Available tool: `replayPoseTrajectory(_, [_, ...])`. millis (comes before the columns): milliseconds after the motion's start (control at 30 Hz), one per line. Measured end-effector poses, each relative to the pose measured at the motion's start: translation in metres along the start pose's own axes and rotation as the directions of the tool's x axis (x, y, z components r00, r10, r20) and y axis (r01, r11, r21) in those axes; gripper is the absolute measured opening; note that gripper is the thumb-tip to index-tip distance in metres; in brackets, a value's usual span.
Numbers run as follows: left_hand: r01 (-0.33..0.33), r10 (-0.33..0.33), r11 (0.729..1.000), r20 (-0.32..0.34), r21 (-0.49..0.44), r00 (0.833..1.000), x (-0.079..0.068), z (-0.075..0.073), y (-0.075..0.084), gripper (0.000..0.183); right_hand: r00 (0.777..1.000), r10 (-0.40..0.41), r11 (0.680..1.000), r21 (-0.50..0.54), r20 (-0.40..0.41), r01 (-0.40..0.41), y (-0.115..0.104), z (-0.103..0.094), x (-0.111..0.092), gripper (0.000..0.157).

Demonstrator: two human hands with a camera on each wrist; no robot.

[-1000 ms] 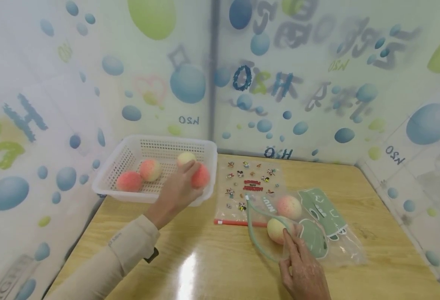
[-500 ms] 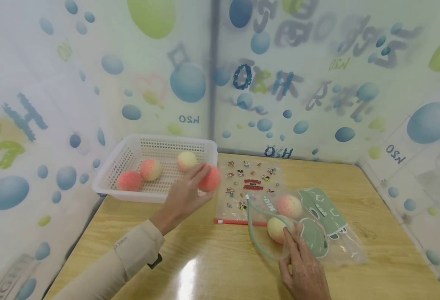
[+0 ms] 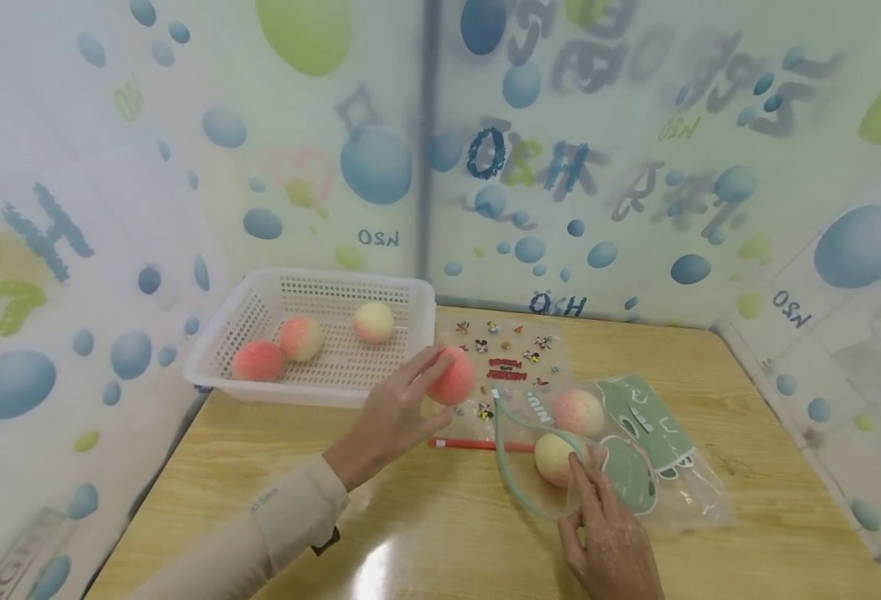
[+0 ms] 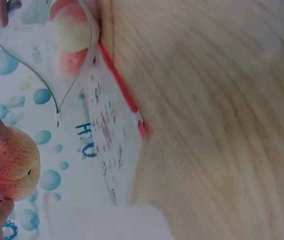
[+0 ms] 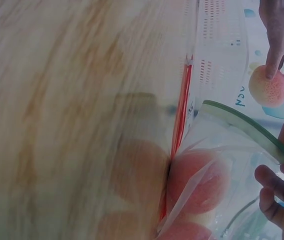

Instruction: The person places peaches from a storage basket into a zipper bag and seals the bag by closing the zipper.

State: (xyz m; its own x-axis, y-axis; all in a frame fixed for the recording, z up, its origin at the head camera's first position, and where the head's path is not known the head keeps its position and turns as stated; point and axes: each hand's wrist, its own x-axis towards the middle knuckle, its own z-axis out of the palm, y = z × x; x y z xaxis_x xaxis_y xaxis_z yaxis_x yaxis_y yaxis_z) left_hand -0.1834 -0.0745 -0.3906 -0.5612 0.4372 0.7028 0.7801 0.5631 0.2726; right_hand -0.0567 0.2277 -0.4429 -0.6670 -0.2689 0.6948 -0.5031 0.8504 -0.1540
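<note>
My left hand (image 3: 391,421) grips a pink-and-cream peach (image 3: 453,377) in the air, just right of the white basket. The left wrist view shows the fingers and thumb on either side of this peach (image 4: 14,164), with its crease visible. My right hand (image 3: 611,533) pinches the green-edged rim of a clear zip bag (image 3: 630,479) printed with a green cartoon animal. The bag lies on its side with its mouth spread open to the left. Inside it are a pink-speckled peach (image 3: 578,414) and a paler peach (image 3: 553,460).
The white perforated basket (image 3: 320,396) stands at the back left with several peaches, among them a red peach (image 3: 258,361) and a pale peach (image 3: 374,322). A flat clear bag (image 3: 478,346) with a red zip lies partly under the green one. Patterned curtains (image 3: 598,167) surround the wooden table (image 3: 275,467).
My left hand has lifted the peach out of the basket's right end and carried it right, toward the green bag. My right hand has stayed on the bag's rim.
</note>
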Motion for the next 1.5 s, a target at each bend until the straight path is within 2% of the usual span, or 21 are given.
replayPoseTrajectory(167, [-0.055, 0.055, 0.998, -0.03, 0.002, 0.998, -0.004, 0.015, 0.009, 0.072, 1.0, 0.01, 1.0, 0.006, 0.016, -0.011, 0.002, -0.002, 0.001, 0.069])
replayPoseTrajectory(233, [-0.079, 0.079, 0.997, -0.023, 0.009, 0.997, -0.007, 0.022, 0.014, 0.071, 1.0, 0.02, 1.0, 0.003, 0.023, -0.02, 0.001, -0.003, 0.001, 0.07])
replayPoseTrajectory(467, [-0.179, 0.176, 0.983, 0.089, 0.031, 0.98, -0.016, 0.04, 0.035, 0.065, 1.0, 0.024, 1.0, 0.0, 0.006, -0.024, 0.002, -0.003, 0.0, 0.07])
replayPoseTrajectory(633, [-0.213, 0.21, 0.977, 0.111, 0.013, 0.971, -0.022, 0.051, 0.044, 0.063, 0.999, 0.034, 0.999, -0.003, 0.031, -0.034, 0.001, -0.005, 0.001, 0.071])
replayPoseTrajectory(800, [-0.215, 0.211, 0.976, 0.133, 0.02, 0.968, -0.026, 0.059, 0.049, 0.064, 0.997, 0.053, 0.999, -0.01, 0.058, -0.052, 0.0, -0.006, 0.001, 0.071])
replayPoseTrajectory(1133, [-0.194, 0.184, 0.981, 0.258, 0.012, 0.949, -0.026, 0.07, 0.055, 0.065, 1.0, -0.006, 1.0, 0.005, -0.007, 0.006, 0.0, 0.002, -0.003, 0.066])
replayPoseTrajectory(1400, [-0.187, 0.172, 0.981, 0.232, 0.044, 0.957, -0.028, 0.077, 0.054, 0.062, 0.999, -0.032, 0.999, 0.038, 0.044, 0.03, -0.005, 0.003, -0.003, 0.065])
replayPoseTrajectory(1500, [-0.167, 0.153, 0.985, 0.256, 0.033, 0.954, -0.029, 0.078, 0.053, 0.06, 0.998, -0.039, 0.999, 0.04, 0.055, 0.037, -0.006, 0.004, -0.002, 0.064])
